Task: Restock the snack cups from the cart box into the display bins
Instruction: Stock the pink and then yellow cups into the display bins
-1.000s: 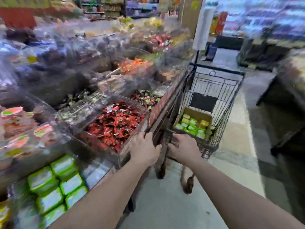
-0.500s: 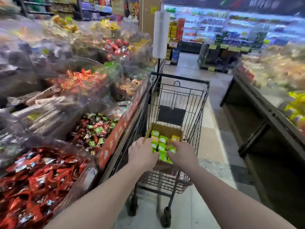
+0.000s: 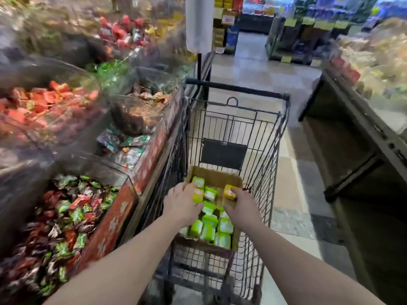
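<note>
A brown cardboard box [image 3: 217,176] sits in the black wire cart [image 3: 239,111], filled with several green and yellow snack cups [image 3: 210,227]. Both my hands are inside the box. My left hand [image 3: 181,204] grips a yellow-green cup [image 3: 198,194] at the box's left side. On the right side, my right hand [image 3: 243,205] grips a yellow cup [image 3: 229,191]. Clear display bins [image 3: 72,164] of wrapped sweets line the stand to the left of the cart.
The sweet stand with its red patterned front [image 3: 114,223] runs along the cart's left side. A dark counter [image 3: 361,137] stands to the right across the tiled aisle [image 3: 293,179]. A white roll on a pole [image 3: 199,23] rises beyond the cart.
The view has swung from the bins toward the cart. My hands left the cart's near edge, reached into the box and each closed on a cup.
</note>
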Demonstrator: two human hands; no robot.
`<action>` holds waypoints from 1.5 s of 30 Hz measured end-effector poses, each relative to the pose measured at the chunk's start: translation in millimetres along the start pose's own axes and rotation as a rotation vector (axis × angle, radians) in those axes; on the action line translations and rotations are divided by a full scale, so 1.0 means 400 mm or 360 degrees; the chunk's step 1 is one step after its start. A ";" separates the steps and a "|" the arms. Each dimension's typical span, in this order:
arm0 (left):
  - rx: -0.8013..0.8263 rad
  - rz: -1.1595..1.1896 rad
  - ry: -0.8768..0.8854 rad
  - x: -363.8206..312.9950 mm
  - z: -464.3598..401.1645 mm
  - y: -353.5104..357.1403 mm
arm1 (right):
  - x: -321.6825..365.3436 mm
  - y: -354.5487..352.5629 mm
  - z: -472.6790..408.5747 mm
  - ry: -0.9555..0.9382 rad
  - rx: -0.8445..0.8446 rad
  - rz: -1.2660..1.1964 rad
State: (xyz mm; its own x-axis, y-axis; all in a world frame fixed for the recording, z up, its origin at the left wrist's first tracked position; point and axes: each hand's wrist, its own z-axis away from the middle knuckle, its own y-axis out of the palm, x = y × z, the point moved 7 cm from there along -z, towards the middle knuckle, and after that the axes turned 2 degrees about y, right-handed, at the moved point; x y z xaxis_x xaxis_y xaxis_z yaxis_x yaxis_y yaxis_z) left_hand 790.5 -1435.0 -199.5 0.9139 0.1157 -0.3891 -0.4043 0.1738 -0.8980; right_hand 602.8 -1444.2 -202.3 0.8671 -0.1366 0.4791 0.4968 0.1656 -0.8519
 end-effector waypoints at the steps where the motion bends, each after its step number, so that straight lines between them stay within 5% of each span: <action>1: 0.0017 0.0033 -0.0038 0.005 -0.028 0.013 | -0.007 0.010 -0.035 -0.0012 0.0047 0.0015; 16: 0.0224 0.0352 -0.0674 0.089 -0.408 0.313 | -0.170 0.192 -0.481 0.0049 0.0400 -0.0139; 23: 0.0326 0.0497 -0.0835 0.217 -0.669 0.616 | -0.278 0.389 -0.679 0.0172 0.0335 -0.0198; 30: 0.0455 0.0249 -0.1126 0.354 -0.754 0.899 | -0.367 0.560 -0.729 0.0280 0.0402 -0.0270; 36: 0.0071 0.0136 -0.0994 0.263 -0.731 0.743 | -0.375 0.566 -0.724 0.0369 0.0437 -0.0355; 45: 0.0136 0.0290 -0.0312 0.073 -0.651 0.576 | -0.270 0.519 -0.685 0.0567 0.0801 -0.1141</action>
State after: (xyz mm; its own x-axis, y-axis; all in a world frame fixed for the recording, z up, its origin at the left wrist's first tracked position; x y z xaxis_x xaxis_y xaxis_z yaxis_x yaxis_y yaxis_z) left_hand 733.6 -1646.3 -471.2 0.8045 0.3384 -0.4881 -0.5708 0.2134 -0.7929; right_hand 602.2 -1662.5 -488.9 0.3276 -0.6461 0.6894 0.9368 0.3170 -0.1480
